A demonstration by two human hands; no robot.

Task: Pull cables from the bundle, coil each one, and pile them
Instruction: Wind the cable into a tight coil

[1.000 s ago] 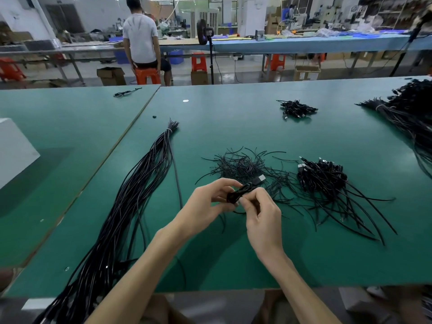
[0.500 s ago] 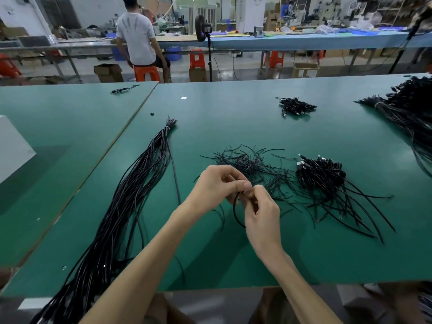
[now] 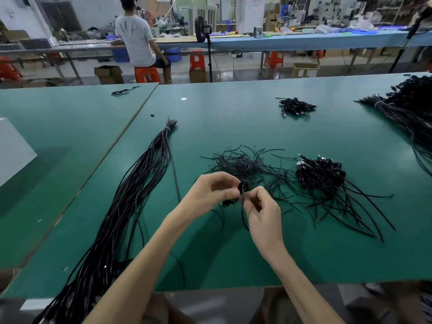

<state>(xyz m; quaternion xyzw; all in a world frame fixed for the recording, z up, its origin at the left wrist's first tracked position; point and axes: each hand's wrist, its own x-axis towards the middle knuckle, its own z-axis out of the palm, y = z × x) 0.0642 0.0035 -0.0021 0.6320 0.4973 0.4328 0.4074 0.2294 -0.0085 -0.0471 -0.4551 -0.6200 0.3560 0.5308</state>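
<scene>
Above the green table (image 3: 233,118), my left hand (image 3: 210,195) grips a small coiled black cable (image 3: 243,185) between thumb and fingers. My right hand (image 3: 261,206) pinches a thin black tie strand at the coil, and a loose loop hangs below it. A long tied bundle of black cables (image 3: 131,202) runs from the table's middle to its near left edge. To the right lies a pile of coiled cables (image 3: 320,174) with trailing ends. Just beyond my hands lies a heap of short black tie strands (image 3: 247,162).
A smaller pile of coiled cables (image 3: 294,106) lies farther back. Another big cable bundle (image 3: 411,108) covers the far right. A white box (image 3: 11,146) sits on the left table. A person in a white shirt (image 3: 138,40) sits on an orange stool beyond the tables.
The hands rose slightly and stayed together. The right hand now works a strand around the coil, and a loop hangs below; the plug seen one second ago is hidden.
</scene>
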